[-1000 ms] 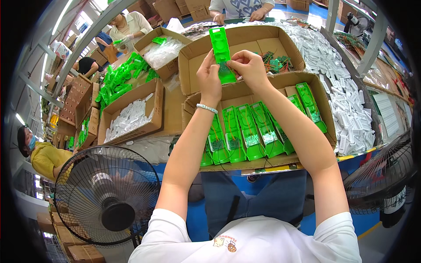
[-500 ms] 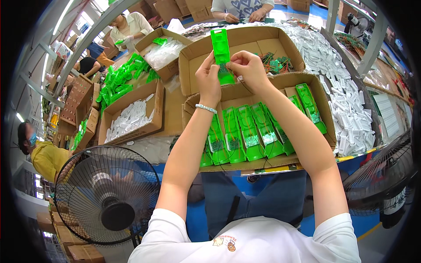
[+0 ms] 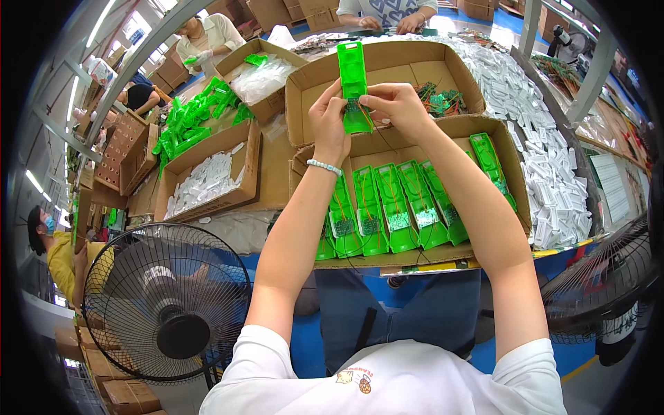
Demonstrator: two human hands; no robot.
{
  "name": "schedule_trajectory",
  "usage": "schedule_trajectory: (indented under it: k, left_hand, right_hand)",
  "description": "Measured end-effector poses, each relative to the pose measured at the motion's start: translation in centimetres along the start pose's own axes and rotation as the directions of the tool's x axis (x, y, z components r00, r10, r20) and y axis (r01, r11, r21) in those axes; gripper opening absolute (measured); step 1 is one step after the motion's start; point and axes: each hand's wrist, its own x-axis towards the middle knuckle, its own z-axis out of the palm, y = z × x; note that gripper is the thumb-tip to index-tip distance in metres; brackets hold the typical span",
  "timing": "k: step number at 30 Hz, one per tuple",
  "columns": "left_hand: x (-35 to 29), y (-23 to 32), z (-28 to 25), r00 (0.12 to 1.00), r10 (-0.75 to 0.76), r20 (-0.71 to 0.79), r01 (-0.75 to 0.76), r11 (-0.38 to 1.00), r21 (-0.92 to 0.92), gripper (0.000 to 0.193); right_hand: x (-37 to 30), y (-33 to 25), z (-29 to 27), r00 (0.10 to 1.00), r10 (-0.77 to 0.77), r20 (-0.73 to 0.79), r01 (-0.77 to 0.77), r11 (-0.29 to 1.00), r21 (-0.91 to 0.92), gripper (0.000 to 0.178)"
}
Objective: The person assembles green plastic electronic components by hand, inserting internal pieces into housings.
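Observation:
Upright over the boxes is a green plastic housing, gripped along its left side by the closed fingers of my left hand. A small green circuit board sits in the lower part of it, with thin orange and dark wires hanging at its right. My right hand is closed at the housing's right edge, its thumb against the board. Nearer to me, a cardboard box holds several green housings fitted with boards and wires. Behind my hands, another cardboard box contains loose circuit boards.
White plastic parts cover the table's right side; more fill a small carton. Green housings lie heaped at left. Black fans stand on both sides of me. Other people work across the table and at the left.
My right thumb has moved onto the board's edge, and the orange wires now show more plainly below it. The housing has shifted slightly right and down in view.

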Motion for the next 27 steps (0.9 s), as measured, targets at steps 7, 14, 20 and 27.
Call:
schedule_trajectory:
  k: [7,14,20,27]
  left_hand:
    - [1.1,0.3,-0.6,0.996,-0.074,0.042,0.079,0.987,-0.139,0.046]
    - [1.5,0.3,-2.1,0.989,-0.121,0.089,0.144,0.932,-0.334,0.048]
    - [2.1,-0.1,-3.4,0.992,-0.124,-0.007,0.1,0.828,-0.552,0.045]
    - [1.6,0.1,-1.9,0.99,-0.11,0.093,0.142,0.857,-0.496,0.046]
  right_hand:
    - [0.4,0.0,1.0,0.997,-0.062,-0.054,0.062,0.998,-0.007,0.03]
    - [1.4,-0.1,-1.9,0.978,-0.21,0.0,0.177,0.822,-0.542,0.036]
    - [0.1,-0.8,-0.6,0.986,-0.023,0.163,0.134,0.692,-0.709,0.041]
    - [0.2,0.0,-1.6,0.944,-0.313,0.103,0.287,0.63,-0.721,0.02]
